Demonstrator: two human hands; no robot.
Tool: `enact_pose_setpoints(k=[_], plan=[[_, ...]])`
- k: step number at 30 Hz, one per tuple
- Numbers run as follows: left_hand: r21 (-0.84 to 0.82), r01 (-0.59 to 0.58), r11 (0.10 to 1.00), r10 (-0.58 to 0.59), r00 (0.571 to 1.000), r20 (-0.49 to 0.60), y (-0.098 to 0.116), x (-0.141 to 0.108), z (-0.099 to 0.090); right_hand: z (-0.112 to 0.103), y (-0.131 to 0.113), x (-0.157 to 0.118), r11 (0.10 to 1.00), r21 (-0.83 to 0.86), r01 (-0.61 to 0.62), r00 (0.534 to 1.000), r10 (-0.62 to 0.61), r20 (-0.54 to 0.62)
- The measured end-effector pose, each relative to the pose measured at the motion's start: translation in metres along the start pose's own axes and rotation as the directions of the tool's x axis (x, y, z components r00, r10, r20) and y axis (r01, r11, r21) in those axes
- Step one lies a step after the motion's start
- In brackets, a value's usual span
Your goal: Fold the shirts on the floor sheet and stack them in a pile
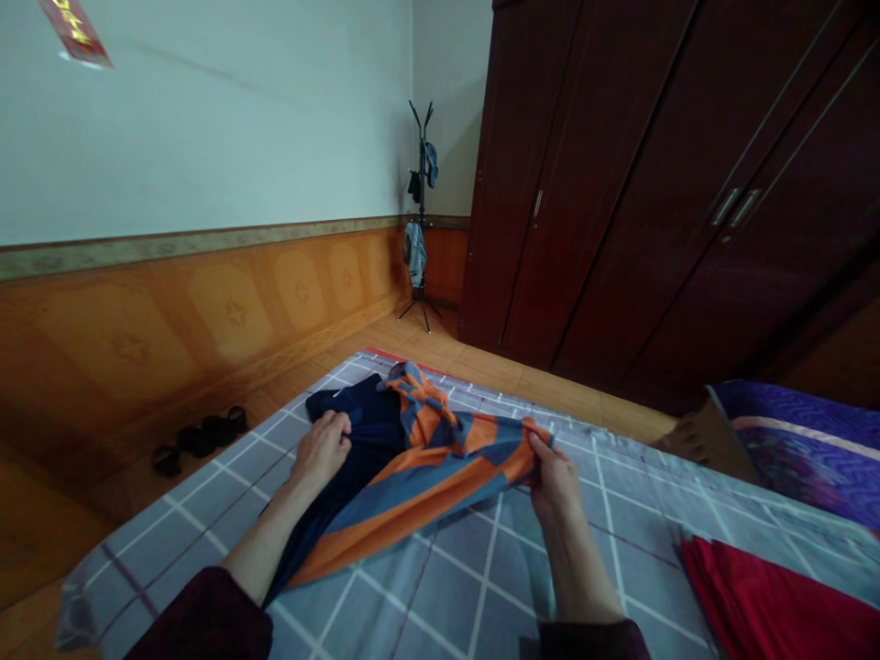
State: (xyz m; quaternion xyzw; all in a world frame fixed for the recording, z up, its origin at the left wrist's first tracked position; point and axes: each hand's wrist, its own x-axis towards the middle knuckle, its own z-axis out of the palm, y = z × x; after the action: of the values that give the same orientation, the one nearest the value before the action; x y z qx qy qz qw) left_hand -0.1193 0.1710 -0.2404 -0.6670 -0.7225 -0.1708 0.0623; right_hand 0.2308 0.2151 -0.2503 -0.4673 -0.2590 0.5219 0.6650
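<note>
My left hand is closed on dark navy cloth, fingers curled into its folds. An orange and grey-blue striped garment lies against the navy cloth; whether the two are one piece I cannot tell. At the right, my right hand pinches an end of the striped garment between thumb and fingers, and the fabric stretches from there toward the left. The garment's far part is bunched up. Beneath it all is a bed with a grey checked sheet.
A folded red cloth lies on the bed at lower right. Beyond stand a dark red wardrobe and a coat rack. Dark shoes are on the floor at left. A purple patterned cover is at the right.
</note>
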Motion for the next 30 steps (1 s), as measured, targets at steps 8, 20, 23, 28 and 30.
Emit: enact_pose_setpoints(k=[8,20,23,28,30], plan=[[0.116,0.080,0.990,-0.074,0.996,-0.056,-0.043,-0.002,0.001,-0.073,-0.045,0.029,0.955,-0.269,0.129,0.913,-0.220,-0.344],[-0.256,-0.453,0.854,0.494,0.861,0.123,0.049,-0.029,0.019,0.003,-0.029,-0.023,-0.102,-0.932,0.348,0.911,-0.195,0.362],[-0.284,-0.354,0.891,0.403,0.905,0.134,0.045,-0.028,0.033,0.021,-0.051,-0.046,-0.051,-0.878,0.477,0.873,-0.090,0.480],[-0.395,-0.357,0.846,0.422,0.903,0.087,0.048,-0.028,0.037,0.062,-0.078,-0.116,0.152,-0.563,0.812,0.511,0.282,0.812],[-0.443,-0.368,0.818,0.448,0.890,0.088,0.051,-0.029,0.034,0.073,-0.077,-0.134,0.304,-0.482,0.822,0.339,0.421,0.842]])
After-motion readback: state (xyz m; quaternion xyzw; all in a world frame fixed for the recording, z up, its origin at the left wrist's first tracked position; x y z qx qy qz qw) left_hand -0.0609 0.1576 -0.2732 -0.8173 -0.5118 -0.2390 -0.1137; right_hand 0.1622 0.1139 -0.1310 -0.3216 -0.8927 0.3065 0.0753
